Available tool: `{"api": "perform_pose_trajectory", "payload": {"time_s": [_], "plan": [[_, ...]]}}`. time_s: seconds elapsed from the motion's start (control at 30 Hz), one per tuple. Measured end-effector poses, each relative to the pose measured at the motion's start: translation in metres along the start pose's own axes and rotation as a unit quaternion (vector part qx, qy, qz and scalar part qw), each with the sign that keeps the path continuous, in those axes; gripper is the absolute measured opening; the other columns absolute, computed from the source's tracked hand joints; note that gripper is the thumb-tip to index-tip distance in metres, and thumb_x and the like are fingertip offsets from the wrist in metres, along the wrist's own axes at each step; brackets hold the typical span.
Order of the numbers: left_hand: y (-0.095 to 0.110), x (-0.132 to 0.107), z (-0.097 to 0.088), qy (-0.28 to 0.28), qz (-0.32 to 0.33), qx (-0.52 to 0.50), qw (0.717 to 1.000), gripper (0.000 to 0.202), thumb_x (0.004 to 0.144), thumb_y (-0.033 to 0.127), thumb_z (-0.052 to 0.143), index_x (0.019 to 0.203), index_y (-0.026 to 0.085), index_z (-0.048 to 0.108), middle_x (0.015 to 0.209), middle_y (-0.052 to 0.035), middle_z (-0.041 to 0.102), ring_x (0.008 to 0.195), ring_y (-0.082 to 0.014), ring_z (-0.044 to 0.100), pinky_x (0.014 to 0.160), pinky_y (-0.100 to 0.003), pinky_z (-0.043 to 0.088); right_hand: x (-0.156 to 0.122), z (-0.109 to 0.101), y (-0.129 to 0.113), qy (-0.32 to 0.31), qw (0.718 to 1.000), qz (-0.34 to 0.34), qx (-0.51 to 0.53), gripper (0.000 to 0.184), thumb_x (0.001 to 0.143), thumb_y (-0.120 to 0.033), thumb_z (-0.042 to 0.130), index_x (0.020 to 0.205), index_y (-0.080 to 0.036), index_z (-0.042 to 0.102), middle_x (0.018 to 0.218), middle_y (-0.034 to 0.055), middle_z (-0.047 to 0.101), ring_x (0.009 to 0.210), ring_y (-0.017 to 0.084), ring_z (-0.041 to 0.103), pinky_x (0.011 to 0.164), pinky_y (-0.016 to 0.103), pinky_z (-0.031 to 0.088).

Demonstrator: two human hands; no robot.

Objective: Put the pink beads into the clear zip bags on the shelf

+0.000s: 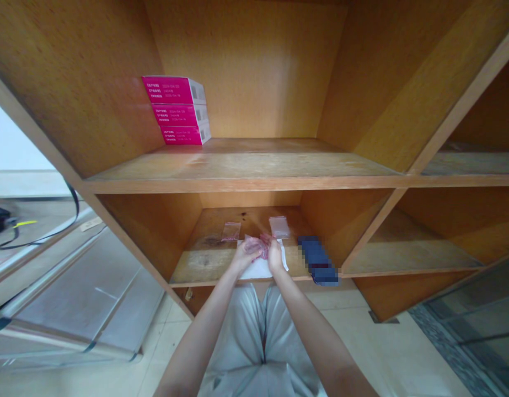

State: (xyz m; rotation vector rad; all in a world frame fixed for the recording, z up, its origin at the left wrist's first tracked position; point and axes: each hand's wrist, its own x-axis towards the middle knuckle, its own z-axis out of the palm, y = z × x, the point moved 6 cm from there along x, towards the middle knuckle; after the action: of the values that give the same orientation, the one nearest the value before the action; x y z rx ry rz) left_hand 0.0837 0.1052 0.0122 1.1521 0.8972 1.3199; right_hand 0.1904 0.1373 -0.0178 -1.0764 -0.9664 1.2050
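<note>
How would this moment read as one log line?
left hand: touching reddish plastic; right hand: touching same plastic; below hands: white sheet; deeper in: two clear packets; right: dark blue item; upper shelf: three stacked pink boxes

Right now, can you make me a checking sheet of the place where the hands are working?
Surface: worn, stained wooden shelf.
Job's things: crinkled red-marked plastic over white paper; two small packets behind.
Clutter: dark-blue item, pixelated, right of the paper.
Hands: left hand and right hand at the plastic; exact grip unclear.
Cables: black cable, far left.
Surroundings: three stacked pink boxes, upper shelf.
</note>
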Motion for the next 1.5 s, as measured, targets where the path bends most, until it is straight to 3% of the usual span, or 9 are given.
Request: {"api": "perform_pose_trajectory", "payload": {"time_s": [0.47,0.73,1.0,1.2,1.4,1.5], "plan": [[-0.003,0.008,0.004,-0.042,-0.012,0.022,0.999,0.039,0.055,0.017,0.073,0.092,0.015,0.061,0.099,-0.0093,0.063,0.092,-0.0211,0.058,0.087,-0.037,0.04,0.001,-0.002,0.0,0.007,1.0,-0.023,-0.009,0.051,0.08,-0.045,0.017,0.099,-0.016,0.054,0.107,0.0121,0.06,0.098,0.018,0.057,0.085,0.032,0.043],[0.002,0.01,-0.003,-0.009,-0.013,0.04,0.999,0.035,0.055,0.019,0.074,0.088,0.015,0.063,0.093,-0.0085,0.065,0.09,-0.0204,0.059,0.088,-0.037,0.04,0.002,-0.004,0.002,0.009,1.0,-0.025,0.012,0.053,0.079,-0.049,0.018,0.097,-0.016,0.055,0.108,0.0126,0.06,0.098,0.018,0.058,0.082,0.031,0.045],[0.013,-0.012,-0.028,0.056,-0.05,-0.138,0.988,0.033,0.061,0.012,0.07,0.093,0.015,0.061,0.099,-0.0065,0.064,0.09,-0.0148,0.06,0.086,-0.027,0.044,0.002,-0.006,0.004,0.033,0.997,-0.025,0.064,0.044,0.078,-0.043,0.027,0.093,-0.015,0.057,0.105,0.0112,0.062,0.098,0.018,0.057,0.086,0.032,0.042],[-0.006,-0.027,-0.049,0.156,-0.087,-0.267,0.947,0.03,0.063,-0.001,0.063,0.09,0.013,0.062,0.091,-0.0063,0.067,0.085,-0.0137,0.063,0.084,-0.024,0.047,0.002,-0.007,0.003,0.052,0.99,-0.047,0.125,0.036,0.076,-0.04,0.035,0.084,-0.016,0.061,0.094,0.0092,0.066,0.091,0.018,0.06,0.087,0.034,0.042],[-0.008,-0.026,-0.048,0.119,-0.079,-0.291,0.946,0.036,0.064,-0.002,0.062,0.097,0.013,0.061,0.103,-0.0091,0.064,0.099,-0.0179,0.058,0.089,-0.028,0.045,0.001,-0.008,0.0,0.056,0.987,-0.042,0.146,0.036,0.077,-0.038,0.034,0.087,-0.016,0.061,0.093,0.0085,0.067,0.09,0.018,0.061,0.086,0.035,0.042],[-0.008,-0.027,-0.049,0.117,-0.085,-0.282,0.949,0.036,0.064,-0.002,0.063,0.097,0.013,0.06,0.1,-0.009,0.065,0.094,-0.0167,0.06,0.088,-0.028,0.045,0.0,-0.008,-0.005,0.051,0.986,-0.066,0.148,0.034,0.076,-0.034,0.035,0.09,-0.016,0.061,0.096,0.0073,0.066,0.092,0.017,0.06,0.088,0.035,0.041]]}}
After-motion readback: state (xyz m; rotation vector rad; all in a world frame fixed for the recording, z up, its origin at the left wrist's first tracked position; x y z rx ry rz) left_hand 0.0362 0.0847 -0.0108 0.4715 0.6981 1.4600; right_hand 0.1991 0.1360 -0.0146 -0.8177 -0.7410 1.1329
